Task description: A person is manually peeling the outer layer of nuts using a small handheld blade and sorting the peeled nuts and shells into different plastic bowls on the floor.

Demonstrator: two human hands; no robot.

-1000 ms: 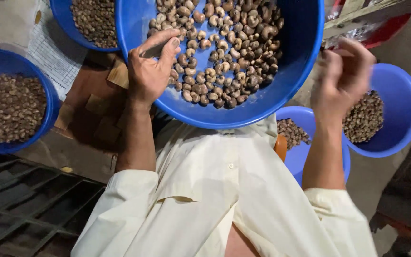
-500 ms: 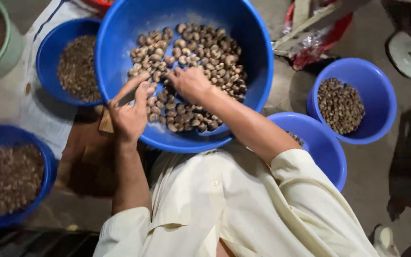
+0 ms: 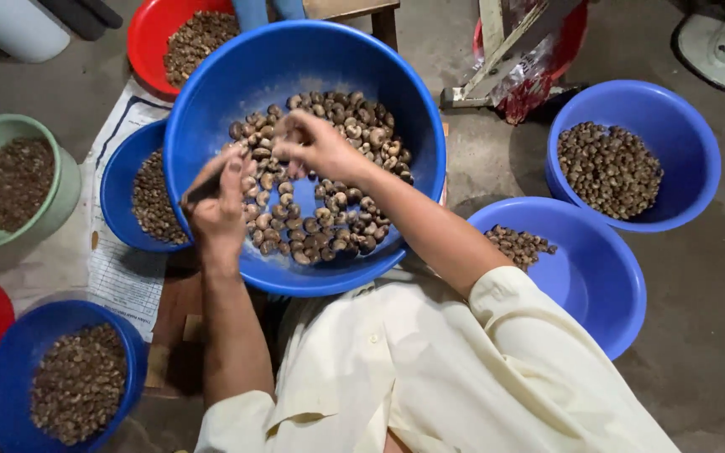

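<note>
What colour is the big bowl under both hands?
Blue: the big bowl, seen in the head view.

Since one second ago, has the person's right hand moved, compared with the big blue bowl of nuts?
Yes. The right hand was outside the big blue bowl, beyond its right rim above the smaller bowls. Now it is inside, over the nuts, close to the left hand.

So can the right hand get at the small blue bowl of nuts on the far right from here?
Probably yes: the right hand is over the big basin, and nothing blocks the small blue bowl.

Glossy plastic basin [image 3: 211, 101], matt cloth sleeve [image 3: 513, 335]
</note>
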